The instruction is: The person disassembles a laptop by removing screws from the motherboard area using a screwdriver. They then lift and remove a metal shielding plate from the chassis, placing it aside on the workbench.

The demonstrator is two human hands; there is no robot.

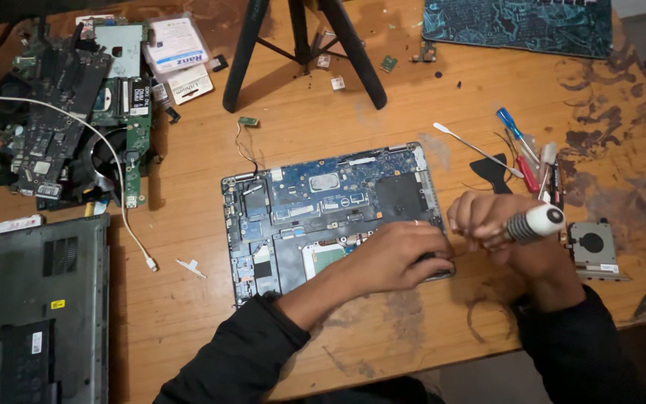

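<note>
Wooden worktop [383,127]: scuffed, stained dark at right edge.
Laptop [330,209]: centre, bottom cover off, board exposed.
Cover [35,307]: grey, lying at lower left.
Boards [61,127]: loose pile, upper left, white cable trailing across.
Tripod [300,45]: black legs, top centre.
Fan [594,249]: flat on worktop, just right of right hand.
Left hand [401,254]: palm down, fingers curled, pressing laptop's lower right corner.
Right hand [499,228]: closed round screwdriver, beside that corner.
Screwdriver [536,223]: ribbed grip, white end cap facing camera; tip hidden.
Tools [525,157]: small drivers and spudger, near right hand.
</note>
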